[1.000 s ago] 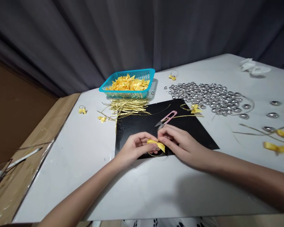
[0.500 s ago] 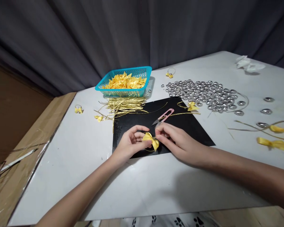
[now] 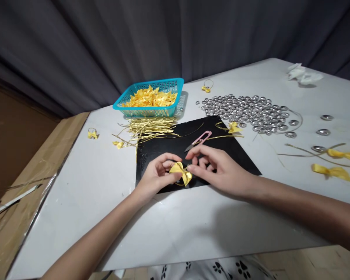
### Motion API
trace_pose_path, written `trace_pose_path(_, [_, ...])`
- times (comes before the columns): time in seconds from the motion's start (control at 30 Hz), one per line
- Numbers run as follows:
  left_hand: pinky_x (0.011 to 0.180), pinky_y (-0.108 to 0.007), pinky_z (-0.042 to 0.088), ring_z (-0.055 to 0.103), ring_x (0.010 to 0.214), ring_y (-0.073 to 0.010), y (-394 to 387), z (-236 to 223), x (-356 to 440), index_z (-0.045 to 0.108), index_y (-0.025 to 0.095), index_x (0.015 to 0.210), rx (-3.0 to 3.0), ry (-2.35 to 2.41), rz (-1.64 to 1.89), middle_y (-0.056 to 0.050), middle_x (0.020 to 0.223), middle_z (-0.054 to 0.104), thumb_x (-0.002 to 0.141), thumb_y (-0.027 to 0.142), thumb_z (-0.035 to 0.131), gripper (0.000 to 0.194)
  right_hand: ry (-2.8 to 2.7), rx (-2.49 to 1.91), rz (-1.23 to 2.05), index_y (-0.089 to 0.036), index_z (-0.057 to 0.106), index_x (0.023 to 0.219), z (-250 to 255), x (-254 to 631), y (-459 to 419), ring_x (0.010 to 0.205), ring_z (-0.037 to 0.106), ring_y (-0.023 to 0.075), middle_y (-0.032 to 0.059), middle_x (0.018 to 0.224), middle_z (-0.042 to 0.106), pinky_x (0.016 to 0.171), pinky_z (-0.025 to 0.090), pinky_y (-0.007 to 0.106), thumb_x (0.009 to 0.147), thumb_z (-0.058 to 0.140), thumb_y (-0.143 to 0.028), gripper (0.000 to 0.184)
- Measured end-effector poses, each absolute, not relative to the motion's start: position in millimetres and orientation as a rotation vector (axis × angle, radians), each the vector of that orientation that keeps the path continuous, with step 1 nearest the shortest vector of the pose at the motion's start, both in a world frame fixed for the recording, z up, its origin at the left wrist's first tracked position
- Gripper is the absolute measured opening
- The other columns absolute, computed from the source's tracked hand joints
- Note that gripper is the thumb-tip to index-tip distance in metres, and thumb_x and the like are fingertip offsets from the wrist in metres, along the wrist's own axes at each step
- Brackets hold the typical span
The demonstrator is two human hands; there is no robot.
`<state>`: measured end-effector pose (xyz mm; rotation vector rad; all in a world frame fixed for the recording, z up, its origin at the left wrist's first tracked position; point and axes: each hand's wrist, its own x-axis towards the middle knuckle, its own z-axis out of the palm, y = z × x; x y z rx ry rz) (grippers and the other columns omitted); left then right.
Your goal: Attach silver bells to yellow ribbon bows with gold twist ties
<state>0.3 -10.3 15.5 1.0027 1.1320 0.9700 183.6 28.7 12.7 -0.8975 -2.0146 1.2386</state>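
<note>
My left hand [image 3: 159,173] is closed on a yellow ribbon bow [image 3: 186,178], pinched between thumb and fingers above a black sheet [image 3: 239,157]. A thin gold wire loop hangs under the bow, and a short wire end sticks out on its right. Right beside that end is my right hand [image 3: 216,167], its thumb and index fingertip apart and the other fingers curled. Whether the thumb touches the wire end I cannot tell. Pink thread snips [image 3: 198,140] lie on the sheet just beyond my right hand.
Behind the sheet stand a turquoise basket [image 3: 116,105] of yellow bows and a pile of gold wire ties [image 3: 151,128]. Silver oval beads [image 3: 245,111] are heaped at the back right. Loose bows [image 3: 332,172] lie at the right, and a finished-looking bow ring [image 3: 92,134] at the left.
My right thumb and index finger have parted from their pinch at the wire end. The bow has turned slightly in my left hand. The whole view has shifted a little.
</note>
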Motion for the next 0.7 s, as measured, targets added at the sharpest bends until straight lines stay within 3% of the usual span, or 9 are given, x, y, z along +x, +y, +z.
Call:
trace_pose_path(0.27, [0.052, -0.017, 0.045, 0.055, 0.053, -0.0057, -10.7, 15.3, 2.2, 0.058, 0.013, 0.084, 1.005, 1.108, 0.945, 0.004, 0.061, 0.061, 0.062, 0.016, 0.075, 0.028, -2.153, -0.639, 0.927, -0.014, 0.062, 0.083, 6.7, 183.8, 26.8, 0.052, 0.042, 0.0040, -0.0011, 0.069, 0.051, 0.049, 0.034, 0.017, 0.086, 0.053, -0.018, 0.010])
trace_pose_path(0.7, [0.054, -0.018, 0.045, 0.056, 0.055, -0.0070, -11.4, 15.5, 3.2, 0.060, 0.014, 0.083, 1.026, 1.129, 0.966, 0.003, 0.063, 0.062, 0.060, 0.020, 0.079, 0.031, -2.136, -0.784, 1.024, -0.013, 0.061, 0.076, 11.1, 182.5, 24.9, 0.049, 0.040, 0.0038, -0.0006, 0.068, 0.051, 0.045, 0.032, 0.018, 0.083, 0.055, -0.021, 0.013])
